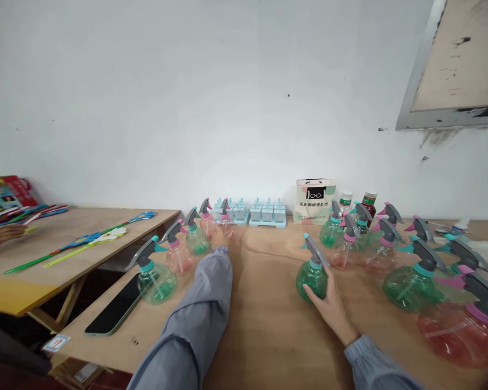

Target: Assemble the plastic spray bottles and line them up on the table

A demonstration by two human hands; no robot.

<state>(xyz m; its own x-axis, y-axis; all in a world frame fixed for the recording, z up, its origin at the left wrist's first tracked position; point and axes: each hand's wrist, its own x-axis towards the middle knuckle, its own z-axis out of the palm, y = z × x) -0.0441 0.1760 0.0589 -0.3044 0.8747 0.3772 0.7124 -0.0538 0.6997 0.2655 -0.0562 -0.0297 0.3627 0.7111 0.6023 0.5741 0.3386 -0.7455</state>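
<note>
1. Right hand (331, 306): curled around a round translucent green plastic spray bottle (308, 277), thumb on its near side. The bottle is upright, at the centre-right of the brown wooden table (264, 325).
2. Left hand (219, 237): extended to the far end of the left row, at a translucent pink plastic spray bottle with a grey-and-pink trigger head (225, 207). Finger closure cannot be determined; the hand and blue-grey sleeve (201, 303) obscure the contact.
3. Left row: further green and pink spray bottles stand beside the left forearm. The nearest green one (158, 284) stands beside a black-screened smartphone (116, 306).
4. Right side: a close cluster of green and pink spray bottles (384, 254) stands beside the held bottle. Members overlap; an exact count is not possible.
5. Rear, along the wall: pale-blue plastic ice-pop moulds (267, 212), a printed cream paper bag (314, 203), and two white-capped bottles, partly hidden by trigger heads.
6. Adjacent table, left: colourful plastic hand-shaped sticks (89, 238) and a co-worker's hand (4, 235), blurred and cut off by the frame edge.
7. Right edge: clear plastic material (486, 250), cropped; its form is unclear.
</note>
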